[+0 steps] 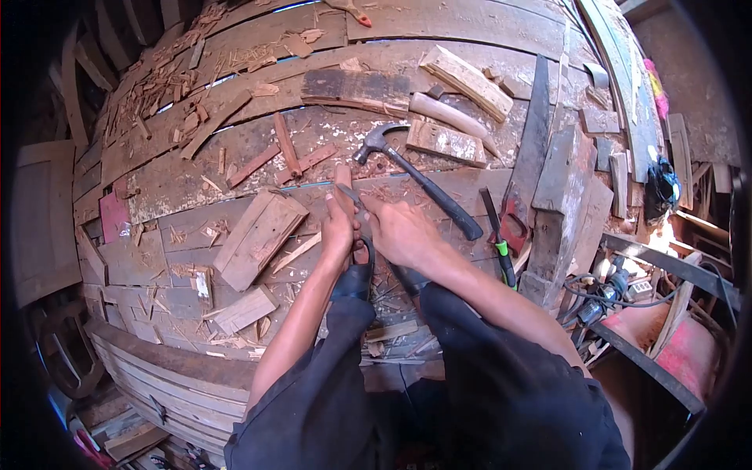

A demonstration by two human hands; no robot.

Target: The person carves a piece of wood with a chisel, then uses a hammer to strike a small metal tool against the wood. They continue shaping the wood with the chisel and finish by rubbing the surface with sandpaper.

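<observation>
Wood strip (342,177): both hands grip, prob. w/ pliers (350,197).

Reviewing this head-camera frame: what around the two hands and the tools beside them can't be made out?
- Small wood piece between the hands: its lower part is covered by the left hand and right hand.
- Thin tool at the fingers: too small to identify.
- Green-marked tool: lower end runs behind the right forearm.
- Hammer: fully visible; only its head face is unclear.

Brown wooden worktop (439,23) with pale chips. Black hammer (419,178) with grey head. Black tool with green band (499,239). Red board (112,215). Dark blue trousers (501,392).
</observation>
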